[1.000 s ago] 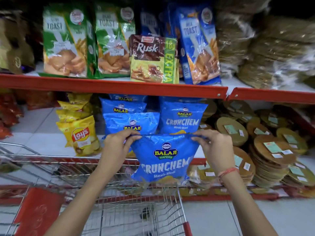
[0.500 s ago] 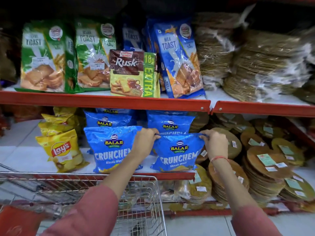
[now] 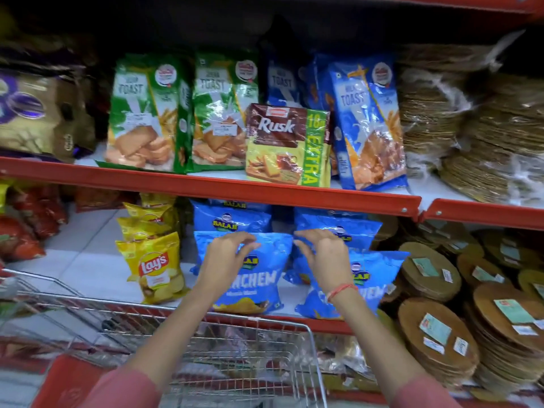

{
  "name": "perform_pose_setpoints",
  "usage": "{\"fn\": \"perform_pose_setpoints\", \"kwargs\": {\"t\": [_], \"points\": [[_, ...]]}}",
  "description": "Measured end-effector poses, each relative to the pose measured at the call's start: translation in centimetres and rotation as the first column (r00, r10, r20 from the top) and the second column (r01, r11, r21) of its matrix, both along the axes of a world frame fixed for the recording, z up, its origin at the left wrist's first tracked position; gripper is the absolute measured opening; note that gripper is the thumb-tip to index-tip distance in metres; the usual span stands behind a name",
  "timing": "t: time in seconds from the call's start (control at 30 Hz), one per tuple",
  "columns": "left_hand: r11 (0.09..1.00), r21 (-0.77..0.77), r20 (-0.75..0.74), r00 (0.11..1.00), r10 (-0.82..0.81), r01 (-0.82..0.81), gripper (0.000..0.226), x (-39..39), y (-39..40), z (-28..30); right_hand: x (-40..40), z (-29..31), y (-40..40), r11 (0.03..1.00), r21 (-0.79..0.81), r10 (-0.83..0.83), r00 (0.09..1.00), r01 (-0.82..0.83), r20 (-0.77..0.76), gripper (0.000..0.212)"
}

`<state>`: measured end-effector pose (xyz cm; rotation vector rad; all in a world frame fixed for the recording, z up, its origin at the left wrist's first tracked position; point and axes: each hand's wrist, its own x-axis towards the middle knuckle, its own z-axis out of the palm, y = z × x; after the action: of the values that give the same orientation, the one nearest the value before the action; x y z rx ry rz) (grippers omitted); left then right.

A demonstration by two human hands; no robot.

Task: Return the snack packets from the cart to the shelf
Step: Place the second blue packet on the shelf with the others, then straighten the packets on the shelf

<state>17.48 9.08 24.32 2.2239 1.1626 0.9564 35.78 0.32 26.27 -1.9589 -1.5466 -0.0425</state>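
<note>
Hands hovered, each grip apart: left hand [image 3: 225,254] and right hand [image 3: 323,254] before blue Crunchem packets [image 3: 259,278] standing on the lower shelf [image 3: 97,272] above the cart [image 3: 206,334].

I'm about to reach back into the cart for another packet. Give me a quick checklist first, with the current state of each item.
1. Left hand free: ok, fingers open.
2. Right hand free: ok, open.
3. Front right Balaji packet on the lower shelf: ok.
4. Front left Balaji packet upright: ok.
5. Cart within reach: ok, directly below.
6. Packets left in cart: cannot tell, contents blurred.
</note>
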Motion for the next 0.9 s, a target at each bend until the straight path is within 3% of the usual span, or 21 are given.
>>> {"fn": "perform_pose_setpoints", "kwargs": {"t": [0.2, 0.3, 0.43, 0.5, 0.73, 0.9], "points": [[0.984, 0.052, -0.136, 0.975, 0.177, -0.172, 0.015, -11.8, 6.5, 1.0, -11.6, 0.5, 9.0, 0.951, -0.174, 0.263, 0.965, -0.257, 0.013, 0.024], [0.976, -0.03, -0.246, 0.948, 0.201, -0.215, 0.023, -16.4, 9.8, 0.7, -16.3, 0.3, 13.7, 0.902, -0.351, 0.311, 0.942, -0.25, 0.129, 0.027], [0.976, -0.057, -0.51, 0.846, 0.154, -0.212, 0.025, -20.4, 13.5, -1.2, -20.7, -1.1, 18.5, 0.843, -0.496, 0.296, 0.949, -0.209, 0.104, 0.028], [0.972, -0.092, -0.567, 0.813, 0.129, -0.218, 0.018, -21.4, 14.7, -1.9, -21.6, -2.0, 20.2, 0.814, -0.545, 0.296, 0.951, -0.202, 0.09, 0.03], [0.983, -0.088, -0.514, 0.853, 0.093, -0.16, 0.014, -23.7, 18.5, -2.9, -23.3, -3.6, 22.6, 0.827, -0.518, 0.233, 0.972, -0.219, -0.039, 0.024], [0.988, -0.06, -0.545, 0.834, 0.084, -0.139, 0.012, -24.8, 20.1, -2.9, -24.3, -4.0, 22.5, 0.838, -0.495, 0.209, 0.973, -0.23, -0.099, 0.022]]}}
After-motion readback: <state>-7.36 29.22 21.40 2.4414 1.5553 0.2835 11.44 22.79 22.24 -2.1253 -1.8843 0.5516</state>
